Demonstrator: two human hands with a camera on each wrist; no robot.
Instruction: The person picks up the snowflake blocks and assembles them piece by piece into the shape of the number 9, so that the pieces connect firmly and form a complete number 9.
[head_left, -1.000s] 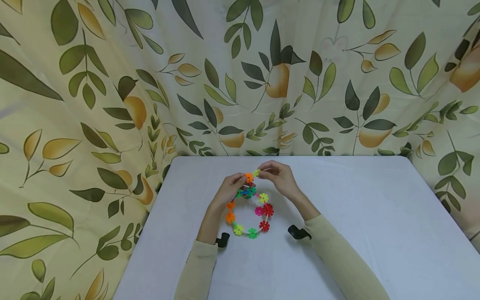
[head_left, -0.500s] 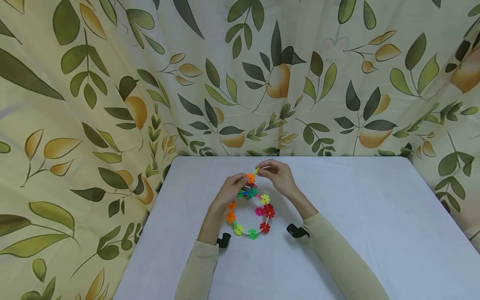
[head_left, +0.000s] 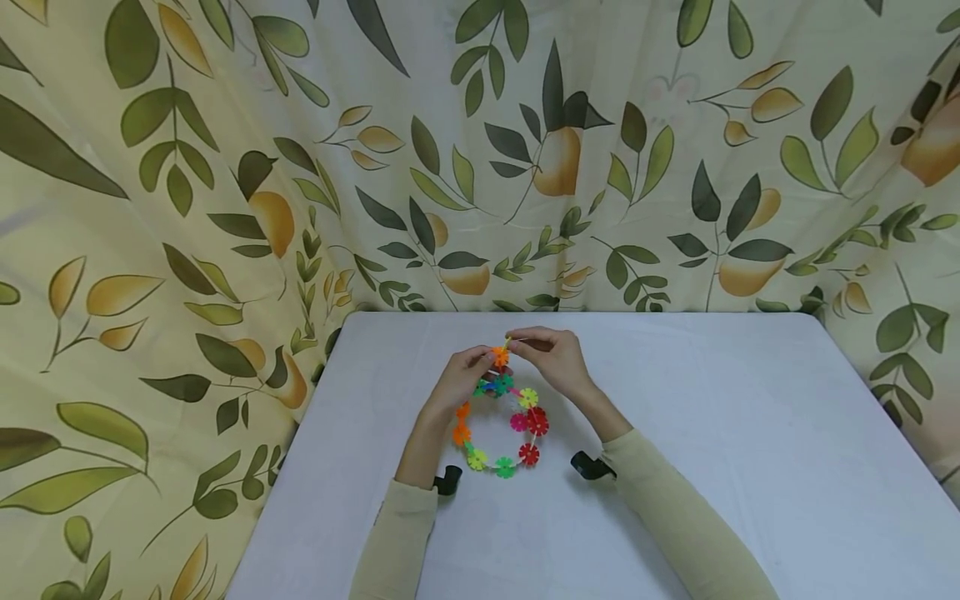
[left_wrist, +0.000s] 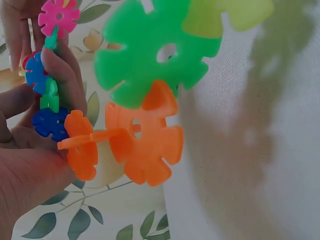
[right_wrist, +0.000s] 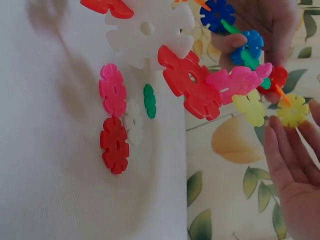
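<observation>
A ring of colourful plastic snowflake discs, slotted together, hangs from my left hand (head_left: 453, 383). My left fingers pinch it near an orange disc (head_left: 500, 357) at its far end. My right hand (head_left: 555, 360) holds a yellow disc (head_left: 507, 341) by fingertips, edge-on and against the orange disc. In the right wrist view, the yellow disc (right_wrist: 292, 111) meets the edge-on orange disc (right_wrist: 283, 95), beside a red disc (right_wrist: 276, 80). Close in the left wrist view are a green disc (left_wrist: 135, 60) and an orange disc (left_wrist: 150, 150) of the ring.
Beneath the ring, a pink disc (right_wrist: 113, 90), a red disc (right_wrist: 115, 150), a white disc (right_wrist: 133, 122) and a green disc (right_wrist: 150, 101) appear near the white table (head_left: 712, 433). A leaf-patterned curtain (head_left: 480, 167) hangs behind the table. Black wrist mounts (head_left: 592, 465) stick out below the sleeves.
The yellow disc has turned from face-on to edge-on and come up to the orange disc. My right hand has shifted slightly left, while my left hand has stayed almost still.
</observation>
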